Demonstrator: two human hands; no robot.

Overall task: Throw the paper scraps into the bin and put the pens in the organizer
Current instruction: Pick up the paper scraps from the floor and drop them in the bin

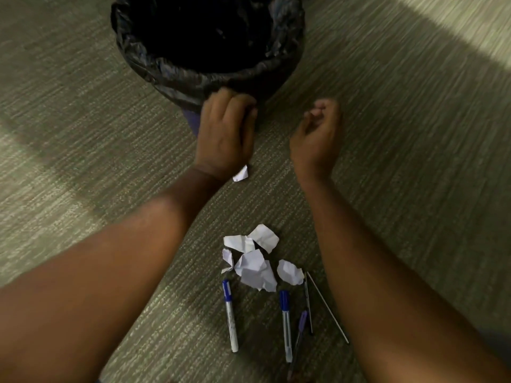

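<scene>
Mostly crumpled white paper scraps (255,261); blue-capped pens (230,316) beside.

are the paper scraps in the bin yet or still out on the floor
Mostly out: the crumpled paper scraps lie on the carpet short of the bin. Its dark inside hides any contents.

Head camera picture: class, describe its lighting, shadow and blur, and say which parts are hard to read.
Head view: dim, with a bright band of carpet at upper right and a broad shadow across the middle; the bin interior is pure black, contents unreadable; motion blur smears the left hand, right hand and carpet weave; the paper scraps and pens stay fairly sharp.
</scene>
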